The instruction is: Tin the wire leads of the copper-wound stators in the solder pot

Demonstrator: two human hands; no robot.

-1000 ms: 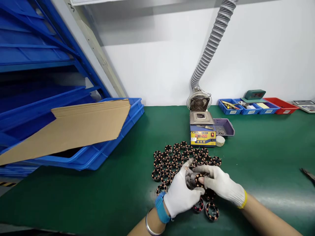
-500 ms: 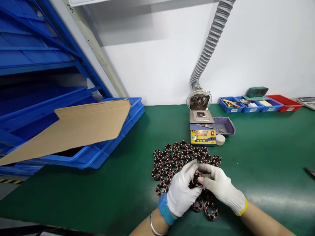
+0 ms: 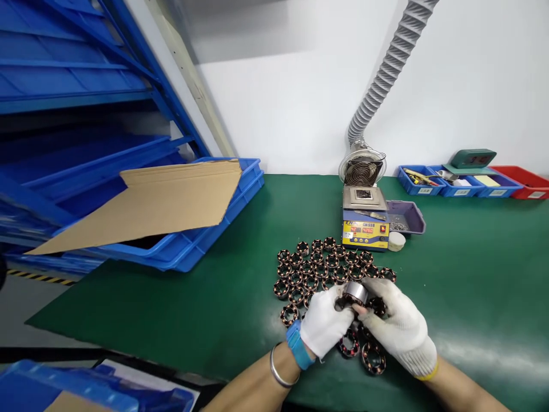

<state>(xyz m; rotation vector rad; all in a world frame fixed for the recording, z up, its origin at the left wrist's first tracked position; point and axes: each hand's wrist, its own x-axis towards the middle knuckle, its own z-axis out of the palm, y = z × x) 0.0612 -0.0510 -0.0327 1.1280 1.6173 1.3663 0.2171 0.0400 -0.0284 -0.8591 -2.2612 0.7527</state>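
Between my two gloved hands is a motor stator [image 3: 355,292], a ring with a shiny metal outer wall that now faces up and toward me. My left hand [image 3: 326,321], in a white glove, grips its left side. On its right side, the bare-tipped thumb and the fingers of my right hand [image 3: 398,320] close around it. Many similar copper-wound stators [image 3: 310,267] lie in loose rows just beyond my hands. A few more sit close under them, including a larger-looking one [image 3: 373,359] by my right wrist. My hands hide part of the group.
A yellow-fronted solder pot [image 3: 365,232] stands behind the stators under a grey duct hose [image 3: 386,68]. Beside it are a purple tray [image 3: 416,220] and a round white tin [image 3: 397,242]. Blue crates [image 3: 184,260] with cardboard [image 3: 184,200] are at left; small bins [image 3: 422,189] line the back right.
The stator has been tilted between my hands, so its metal outer side shows instead of its wound face. The view has shifted, with the scene sliding right and slightly up.
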